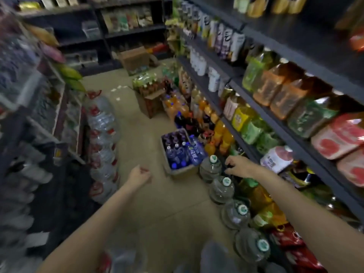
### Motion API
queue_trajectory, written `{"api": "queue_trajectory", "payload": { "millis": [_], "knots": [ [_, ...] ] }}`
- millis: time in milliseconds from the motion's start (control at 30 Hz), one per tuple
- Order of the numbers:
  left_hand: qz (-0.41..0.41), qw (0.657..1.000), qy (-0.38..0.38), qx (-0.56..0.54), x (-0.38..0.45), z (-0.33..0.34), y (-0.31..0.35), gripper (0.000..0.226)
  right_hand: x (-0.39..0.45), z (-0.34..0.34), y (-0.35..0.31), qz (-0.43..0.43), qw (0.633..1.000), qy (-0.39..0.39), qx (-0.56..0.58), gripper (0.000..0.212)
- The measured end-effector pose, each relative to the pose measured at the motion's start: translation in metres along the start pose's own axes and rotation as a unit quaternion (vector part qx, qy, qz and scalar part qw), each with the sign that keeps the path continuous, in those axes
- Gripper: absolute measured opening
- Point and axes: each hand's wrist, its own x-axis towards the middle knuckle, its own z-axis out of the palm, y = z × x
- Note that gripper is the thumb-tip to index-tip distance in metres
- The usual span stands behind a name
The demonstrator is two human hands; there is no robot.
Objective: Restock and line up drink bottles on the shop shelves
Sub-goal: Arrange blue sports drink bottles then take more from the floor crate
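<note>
A cardboard box (184, 170) of blue-capped drink bottles (177, 154) stands on the aisle floor beside the right shelving. My right hand (237, 166) reaches down to the dark bottles at the shelf foot, just right of a large clear water jug (210, 170); its fingers curl there, but blur hides whether they grip anything. My left hand (138, 175) hangs over the floor left of the box, fingers loosely curled and holding nothing. Orange and dark soda bottles (220, 134) stand in rows on the floor along the shelf.
Several large green-capped water jugs (236, 213) line the floor along the right shelf (275, 123), which holds bottle packs. Stacked water jugs (102, 134) stand at the left shelving. More boxes of bottles (149, 101) sit farther down the aisle. Bare floor lies between.
</note>
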Motion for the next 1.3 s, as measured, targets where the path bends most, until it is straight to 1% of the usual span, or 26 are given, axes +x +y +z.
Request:
{"api": "queue_trajectory", "payload": {
  "millis": [67, 167, 300, 367, 433, 467, 533, 600, 667, 733, 833, 867, 933, 1000, 1067, 1133, 1200, 1233, 1300],
  "knots": [
    [-0.015, 1.0, -0.006, -0.013, 0.03, 0.001, 0.003, 0.027, 0.046, -0.001, -0.011, -0.003, 1.0, -0.017, -0.002, 0.039],
    [-0.048, 0.997, -0.018, -0.049, 0.081, 0.007, 0.011, 0.027, 0.128, -0.002, -0.021, -0.002, 0.998, -0.052, 0.024, 0.032],
    [-0.089, 0.994, -0.008, -0.065, 0.176, 0.016, 0.024, 0.025, 0.247, -0.001, -0.023, 0.024, 0.996, -0.071, 0.054, 0.007],
    [-0.116, 0.991, 0.001, -0.067, 0.232, 0.024, 0.029, 0.018, 0.302, -0.003, -0.025, 0.047, 0.995, -0.066, 0.066, 0.012],
    [-0.137, 0.988, -0.004, -0.071, 0.279, 0.037, 0.038, 0.017, 0.35, -0.001, -0.026, 0.083, 0.99, -0.049, 0.099, 0.016],
    [-0.136, 0.988, -0.013, -0.068, 0.3, 0.046, 0.044, 0.018, 0.37, 0.002, -0.026, 0.096, 0.988, -0.039, 0.114, 0.019],
    [-0.126, 0.989, -0.039, -0.061, 0.334, 0.071, 0.052, 0.023, 0.408, 0.013, -0.023, 0.126, 0.982, -0.021, 0.139, 0.037],
    [-0.103, 0.99, -0.075, -0.058, 0.37, 0.101, 0.052, 0.029, 0.449, 0.036, -0.01, 0.156, 0.974, -0.003, 0.161, 0.046],
    [-0.091, 0.99, -0.096, -0.042, 0.406, 0.134, 0.041, 0.029, 0.49, 0.065, 0.007, 0.196, 0.968, 0.002, 0.155, 0.055],
    [-0.09, 0.99, -0.103, -0.03, 0.437, 0.164, 0.022, 0.023, 0.525, 0.097, 0.026, 0.231, 0.964, -0.003, 0.131, 0.068],
    [-0.09, 0.992, -0.087, -0.015, 0.48, 0.2, -0.013, 0.03, 0.575, 0.142, 0.05, 0.247, 0.962, 0.004, 0.114, 0.082],
    [-0.091, 0.992, -0.087, -0.017, 0.489, 0.21, -0.025, 0.03, 0.588, 0.156, 0.057, 0.245, 0.963, 0.018, 0.108, 0.084],
    [-0.097, 0.991, -0.092, -0.019, 0.503, 0.225, -0.046, 0.022, 0.613, 0.186, 0.07, 0.237, 0.968, 0.055, 0.056, 0.088],
    [-0.1, 0.99, -0.093, -0.017, 0.508, 0.231, -0.062, 0.02, 0.632, 0.202, 0.079, 0.244, 0.966, 0.079, 0.016, 0.092],
    [-0.114, 0.988, -0.098, -0.023, 0.512, 0.233, -0.067, 0.02, 0.644, 0.206, 0.086, 0.257, 0.962, 0.093, 0.026, 0.091],
    [-0.138, 0.985, -0.097, -0.036, 0.514, 0.235, -0.061, 0.025, 0.642, 0.195, 0.088, 0.261, 0.96, 0.092, 0.034, 0.089],
    [-0.164, 0.979, -0.09, -0.083, 0.514, 0.239, -0.042, 0.018, 0.631, 0.182, 0.085, 0.254, 0.959, 0.086, 0.095, 0.082],
    [-0.174, 0.973, -0.102, -0.11, 0.513, 0.241, -0.03, 0.019, 0.621, 0.174, 0.079, 0.253, 0.951, 0.081, 0.16, 0.075],
    [-0.196, 0.958, -0.151, -0.146, 0.51, 0.246, -0.008, 0.036, 0.595, 0.162, 0.063, 0.248, 0.915, 0.069, 0.312, 0.061]
  ]
}}
